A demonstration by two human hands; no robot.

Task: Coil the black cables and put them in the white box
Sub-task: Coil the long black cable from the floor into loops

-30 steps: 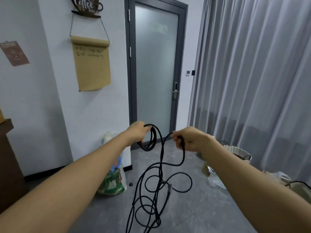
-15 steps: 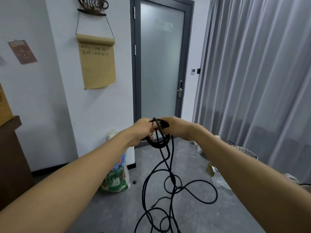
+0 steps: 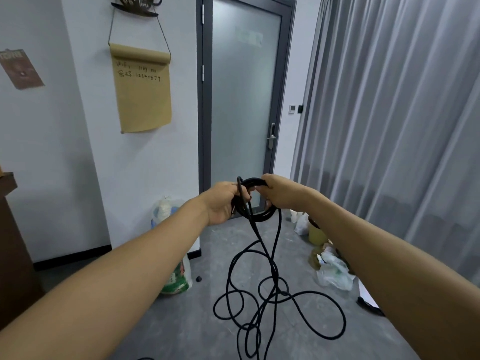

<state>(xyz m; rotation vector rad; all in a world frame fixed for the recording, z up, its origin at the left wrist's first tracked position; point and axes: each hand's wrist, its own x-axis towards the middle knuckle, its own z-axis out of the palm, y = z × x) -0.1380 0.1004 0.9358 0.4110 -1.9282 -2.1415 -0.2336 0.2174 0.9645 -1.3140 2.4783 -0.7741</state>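
A long black cable (image 3: 270,289) hangs from both hands in front of me, its loose length lying in tangled loops on the grey floor. My left hand (image 3: 220,202) grips a small coil of the cable's upper end. My right hand (image 3: 279,194) holds the same coil from the right side, fingers curled round its strands. The two hands are almost touching. No white box is in view.
A frosted glass door (image 3: 241,105) stands straight ahead, with grey curtains (image 3: 389,126) to the right. A green printed bag (image 3: 176,279) leans against the wall corner on the left. Plastic bags and a yellow container (image 3: 318,233) litter the floor at right.
My right hand, apart from the left a second ago, has come up against it and laid another loop on the coil. The view has swung slightly left and the floor loops have shifted.
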